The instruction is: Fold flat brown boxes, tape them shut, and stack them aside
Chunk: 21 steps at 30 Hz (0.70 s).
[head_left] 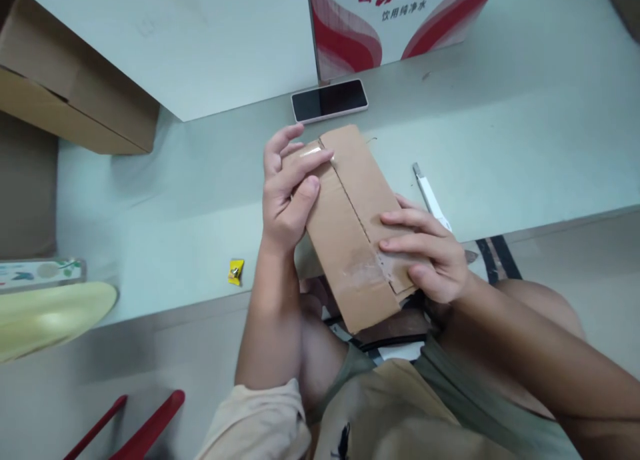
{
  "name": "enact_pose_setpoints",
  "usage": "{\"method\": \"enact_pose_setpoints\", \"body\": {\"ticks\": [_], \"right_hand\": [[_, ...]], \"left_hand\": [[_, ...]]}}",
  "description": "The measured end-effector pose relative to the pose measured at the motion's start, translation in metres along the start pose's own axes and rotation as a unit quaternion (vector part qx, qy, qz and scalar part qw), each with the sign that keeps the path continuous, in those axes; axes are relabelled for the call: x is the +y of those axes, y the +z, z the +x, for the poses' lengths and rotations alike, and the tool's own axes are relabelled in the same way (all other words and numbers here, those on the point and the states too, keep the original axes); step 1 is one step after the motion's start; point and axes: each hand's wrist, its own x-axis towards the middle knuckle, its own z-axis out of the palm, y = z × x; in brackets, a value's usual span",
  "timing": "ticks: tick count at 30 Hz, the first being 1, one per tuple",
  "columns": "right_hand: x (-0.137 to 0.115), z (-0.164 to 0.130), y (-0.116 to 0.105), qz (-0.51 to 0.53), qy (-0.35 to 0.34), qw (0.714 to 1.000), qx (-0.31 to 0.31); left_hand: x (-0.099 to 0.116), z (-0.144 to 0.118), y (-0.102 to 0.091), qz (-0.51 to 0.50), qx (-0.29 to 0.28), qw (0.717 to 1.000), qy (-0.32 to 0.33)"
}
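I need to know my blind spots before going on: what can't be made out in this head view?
- Cardboard box: underside and contents hidden; left hand and right hand cover parts of its top.
- Utility knife: its near end is hidden behind the right hand.
- Red-and-white carton: cut off by the top edge.
- Yellow wrapper: too small to read.

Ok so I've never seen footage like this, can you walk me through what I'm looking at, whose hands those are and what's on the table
This is one picture from a camera worn on a person's head, looking forward and down, so the two bare hands are the wearer's own. There is no machine here. Both hands hold a flat brown cardboard box over the table's near edge. The left hand grips its far end, fingers on a strip of clear tape; the right hand holds the near end. On the pale table lie a phone with a dark screen, a white utility knife and a small yellow wrapper. A red and white carton stands behind, and a larger cardboard box sits at the far left.
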Motion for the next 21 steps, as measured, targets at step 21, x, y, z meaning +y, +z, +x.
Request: {"method": "enact_pose_setpoints", "body": {"ticks": [21], "right_hand": [[0.013, -0.022, 0.002, 0.192, 0.347, 0.916, 0.06]], "left_hand": [[-0.02, 0.0, -0.03, 0.018, 0.194, 0.979, -0.054]]}}
